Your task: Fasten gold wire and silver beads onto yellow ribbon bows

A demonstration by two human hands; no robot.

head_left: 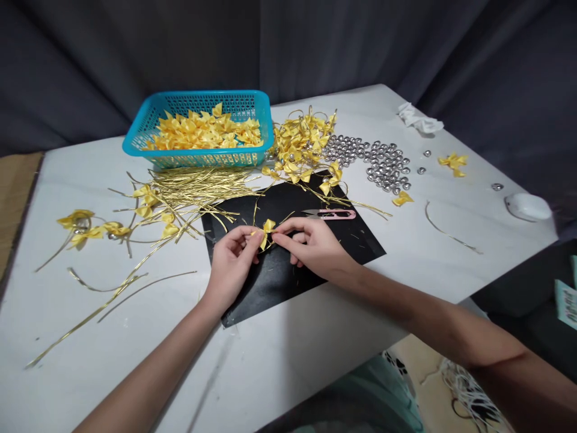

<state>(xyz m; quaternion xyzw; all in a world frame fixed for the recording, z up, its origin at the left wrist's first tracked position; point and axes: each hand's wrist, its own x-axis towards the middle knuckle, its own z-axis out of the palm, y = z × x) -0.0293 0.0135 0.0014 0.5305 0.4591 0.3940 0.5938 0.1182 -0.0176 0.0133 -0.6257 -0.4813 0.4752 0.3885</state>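
Over a black mat point(288, 276) my left hand point(234, 261) and my right hand point(311, 243) meet, both pinching one small yellow ribbon bow point(267, 232). A thin gold wire tie runs through the bow between my fingertips. Small pink snips point(331, 214) lie on the mat just beyond my right hand.
A blue basket point(202, 157) full of yellow bows stands at the back. Loose gold wire ties point(198, 189) spread left of the mat, with finished bows point(81, 219) further left. A heap of wired bows point(302, 144) and silver beads point(378, 161) lie behind. A white dish point(527, 207) sits far right.
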